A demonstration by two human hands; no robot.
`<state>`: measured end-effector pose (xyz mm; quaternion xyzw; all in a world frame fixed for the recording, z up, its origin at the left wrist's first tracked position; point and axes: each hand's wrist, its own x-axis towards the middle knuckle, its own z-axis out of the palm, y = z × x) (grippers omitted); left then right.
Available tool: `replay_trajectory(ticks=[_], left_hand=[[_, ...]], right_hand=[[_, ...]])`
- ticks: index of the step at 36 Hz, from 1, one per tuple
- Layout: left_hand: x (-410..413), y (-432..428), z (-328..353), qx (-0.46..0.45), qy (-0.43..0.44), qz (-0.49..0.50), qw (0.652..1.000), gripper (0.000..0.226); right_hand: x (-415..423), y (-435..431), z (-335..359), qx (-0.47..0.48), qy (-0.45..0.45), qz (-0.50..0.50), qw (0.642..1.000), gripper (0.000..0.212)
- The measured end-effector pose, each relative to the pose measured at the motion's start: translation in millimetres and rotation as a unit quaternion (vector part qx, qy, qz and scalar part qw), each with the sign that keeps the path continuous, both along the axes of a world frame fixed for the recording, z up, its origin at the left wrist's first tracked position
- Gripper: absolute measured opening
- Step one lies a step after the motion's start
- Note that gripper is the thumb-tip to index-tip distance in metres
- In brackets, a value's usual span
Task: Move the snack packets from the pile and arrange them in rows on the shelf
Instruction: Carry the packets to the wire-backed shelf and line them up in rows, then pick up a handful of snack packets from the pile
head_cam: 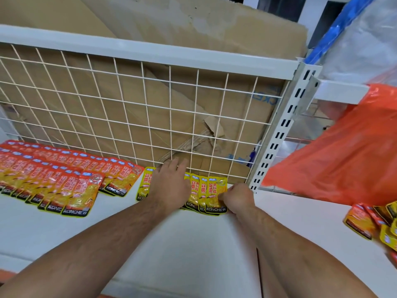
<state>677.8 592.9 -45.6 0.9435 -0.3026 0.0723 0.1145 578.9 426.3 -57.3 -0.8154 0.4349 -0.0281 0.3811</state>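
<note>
The fingers [226, 195] of the right hand [238, 197] are curled, and the right edge of the end packet [214, 189] is pinched between them. The fingers [173, 166] of the left hand [169, 186] are held nearly straight and laid flat, palm down, across the yellow packets [195, 190]; nothing is gripped by them, and the fingertips reach the foot of the wire mesh [129, 104].

The yellow packets are set in one overlapping row, printed side up, at the back of the white shelf [193, 244], close against the mesh (one is seen to the left of the left hand, the rest between the two hands). The end packet lies on top at the right end of that row.

To the left, just beside the yellow row, orange packets [71, 186] are laid in two overlapping rows. A loose pile [365, 220] of packets is seen at the right edge of the shelf, well apart from the hands, below an orange plastic bag [343, 158]. A slotted white upright [283, 130] stands at the right end of the mesh, and flattened cardboard [193, 39] is stacked behind it.
</note>
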Motion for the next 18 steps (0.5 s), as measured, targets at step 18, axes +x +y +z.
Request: replay_trajectory(ticks=[18], left_hand=[[-6.8, -2.8, -1.8, 0.039, 0.015, -0.078, 0.996, 0.059]], right_hand=[[1.2, 5.4, 1.2, -0.168, 0.082, 0.082, 0.979, 0.023]])
